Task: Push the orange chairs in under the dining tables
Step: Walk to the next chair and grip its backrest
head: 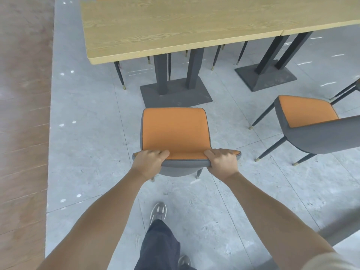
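Note:
An orange chair with a grey back stands on the floor in front of me, its seat facing a light wooden dining table. The seat's front edge sits short of the table's near edge. My left hand grips the left end of the backrest top, fingers curled over it. My right hand grips the right end the same way. A second orange chair stands at the right, turned at an angle and apart from the second table.
The near table stands on a dark pedestal base; a second base lies to the right. Legs of other chairs show beneath the tables' far side. Brown wood flooring runs along the left. My foot is behind the chair.

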`<state>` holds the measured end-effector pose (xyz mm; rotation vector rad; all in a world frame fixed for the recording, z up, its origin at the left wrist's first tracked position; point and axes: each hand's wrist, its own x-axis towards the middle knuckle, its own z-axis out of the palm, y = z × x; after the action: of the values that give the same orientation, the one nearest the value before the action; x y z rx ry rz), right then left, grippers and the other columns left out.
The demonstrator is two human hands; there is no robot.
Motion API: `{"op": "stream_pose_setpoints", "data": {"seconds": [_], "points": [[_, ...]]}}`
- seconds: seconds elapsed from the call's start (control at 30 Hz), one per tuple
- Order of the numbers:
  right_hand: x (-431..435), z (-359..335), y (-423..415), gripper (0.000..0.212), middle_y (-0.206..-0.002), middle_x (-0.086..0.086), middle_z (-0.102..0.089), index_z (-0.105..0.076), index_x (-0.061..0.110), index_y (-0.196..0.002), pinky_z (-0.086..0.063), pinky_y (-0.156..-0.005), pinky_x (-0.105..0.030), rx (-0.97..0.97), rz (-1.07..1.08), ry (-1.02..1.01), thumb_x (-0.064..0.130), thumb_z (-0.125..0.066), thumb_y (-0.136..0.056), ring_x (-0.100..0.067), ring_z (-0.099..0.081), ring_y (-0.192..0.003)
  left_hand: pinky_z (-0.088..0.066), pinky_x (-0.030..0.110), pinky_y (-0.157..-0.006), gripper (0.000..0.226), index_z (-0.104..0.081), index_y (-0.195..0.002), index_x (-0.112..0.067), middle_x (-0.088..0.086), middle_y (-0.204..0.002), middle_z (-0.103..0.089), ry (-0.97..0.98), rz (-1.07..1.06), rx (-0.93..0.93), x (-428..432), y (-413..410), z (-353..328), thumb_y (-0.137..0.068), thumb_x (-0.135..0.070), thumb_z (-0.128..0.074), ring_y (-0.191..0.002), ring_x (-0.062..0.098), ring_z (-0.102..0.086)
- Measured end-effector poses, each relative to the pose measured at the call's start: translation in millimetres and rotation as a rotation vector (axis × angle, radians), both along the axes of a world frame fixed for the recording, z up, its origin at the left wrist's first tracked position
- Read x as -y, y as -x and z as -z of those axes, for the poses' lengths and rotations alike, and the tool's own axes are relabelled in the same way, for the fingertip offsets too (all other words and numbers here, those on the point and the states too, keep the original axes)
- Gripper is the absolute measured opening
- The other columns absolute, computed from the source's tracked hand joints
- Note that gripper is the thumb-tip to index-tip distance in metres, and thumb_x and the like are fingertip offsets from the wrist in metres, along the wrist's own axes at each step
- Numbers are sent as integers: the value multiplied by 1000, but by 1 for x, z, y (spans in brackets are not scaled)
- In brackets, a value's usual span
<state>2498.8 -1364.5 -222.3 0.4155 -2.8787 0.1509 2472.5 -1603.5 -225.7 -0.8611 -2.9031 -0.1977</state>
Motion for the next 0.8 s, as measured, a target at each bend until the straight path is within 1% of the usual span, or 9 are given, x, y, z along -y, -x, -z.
{"op": "stream_pose_setpoints", "data": {"seconds": [0.1, 0.2, 0.33, 0.47, 0.5, 0.53, 0.6, 0.7, 0.8], "points": [[22, 3, 11, 33, -36, -1, -44, -54, 13, -49, -30, -39, -15, -35, 6, 27, -2, -63, -20, -21, -41, -30, -5, 6, -58, 39, -60, -59, -12, 1, -36, -46, 44, -14, 30, 22, 21, 4, -28, 6, -45, -35, 15, -21], [48, -1, 34, 35, -35, -1, -42, -53, 13, -46, -29, -38, -14, -49, 5, 30, -1, -64, -16, -21, -40, -29, -17, 11, -46, 48, -64, -66, -10, 3, -41, -52, 80, -57, 130, 47, 51, 4, -25, 14, -67, -30, 19, -44], [60, -6, 67, 36, -36, -1, -45, -56, 13, -48, -31, -38, -14, -58, -14, 1, 0, -67, -16, -20, -43, -29, -24, 16, -40, 52, -66, -65, -8, 4, -41, -52, 98, -46, 113, 53, 85, -7, -19, 15, -73, -31, 20, -49], [44, -13, 103, 36, -38, 0, -47, -60, 13, -50, -31, -39, -14, -58, 13, -59, 1, -68, -18, -20, -45, -30, -34, 26, -47, 39, -69, -87, -3, 15, -62, -64, 87, -98, 175, 35, 111, -18, -51, 10, -70, -56, 29, -63], [38, -12, 111, 36, -39, 0, -48, -61, 13, -51, -32, -40, -14, -48, 18, -68, 0, -69, -19, -20, -45, -31, -31, 21, -44, 38, -70, -81, -5, 12, -57, -63, 116, -74, 176, 29, 115, -20, -45, 5, -75, -52, 26, -62], [33, -10, 117, 37, -40, 0, -49, -62, 13, -52, -33, -40, -15, -37, 20, -73, -1, -69, -19, -21, -47, -32, -19, 12, -40, 42, -70, -68, -8, 6, -47, -58, 121, -45, 167, 23, 116, -20, -29, 2, -80, -41, 21, -58], [26, -5, 128, 37, -41, 0, -51, -62, 13, -53, -36, -40, -17, -18, 29, -73, -2, -67, -20, -22, -49, -34, -3, 4, -43, 50, -63, -50, -14, -2, -33, -46, 55, -38, 43, 14, 125, -21, -5, 2, -76, -25, 17, -45], [22, -6, 150, 29, -42, 0, -51, -62, 13, -54, -36, -41, -18, -13, -7, -75, 0, -62, -28, -22, -49, -35, -1, 5, -47, 51, -61, -46, -16, -2, -30, -42, 12, -53, -44, 10, 136, -18, 0, 3, -73, -23, 17, -42], [16, -8, 177, 24, -41, 1, -50, -61, 14, -53, -36, -41, -18, -59, -25, -57, 4, -40, -47, -22, -49, -35, -9, 10, -41, 51, -62, -48, -14, 0, -31, -43, 22, -104, -57, 2, 154, -15, -2, 4, -74, -23, 17, -44]]}}
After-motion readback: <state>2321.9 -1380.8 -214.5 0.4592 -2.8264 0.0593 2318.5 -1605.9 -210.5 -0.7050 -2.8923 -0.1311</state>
